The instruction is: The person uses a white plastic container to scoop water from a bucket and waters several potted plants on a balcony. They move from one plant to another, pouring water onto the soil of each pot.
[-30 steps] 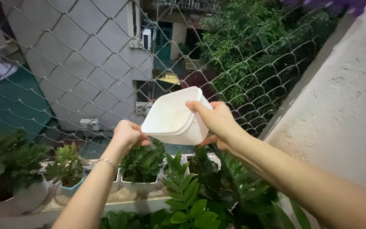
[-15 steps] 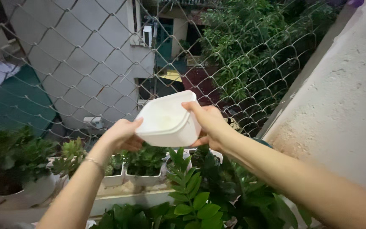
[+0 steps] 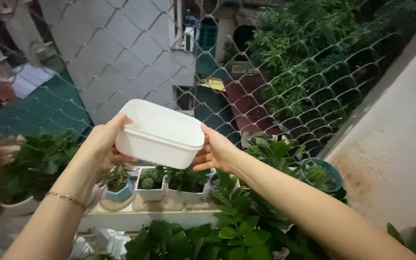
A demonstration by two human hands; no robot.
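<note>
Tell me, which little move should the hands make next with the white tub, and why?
Probably tip the white tub gently forward. Both the left hand and right hand hold it about level, right above the small potted plants on the ledge.

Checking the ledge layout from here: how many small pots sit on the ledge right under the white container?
3, in a row on the ledge: a blue pot at left, a square white pot beside it, a wider white pot at right. Leaves may hide more.

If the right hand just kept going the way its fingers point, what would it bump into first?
The right hand points left, straight into the white tub it already grips. Past that, probably the left hand on the tub's other side, though depth is hard to judge.
</note>
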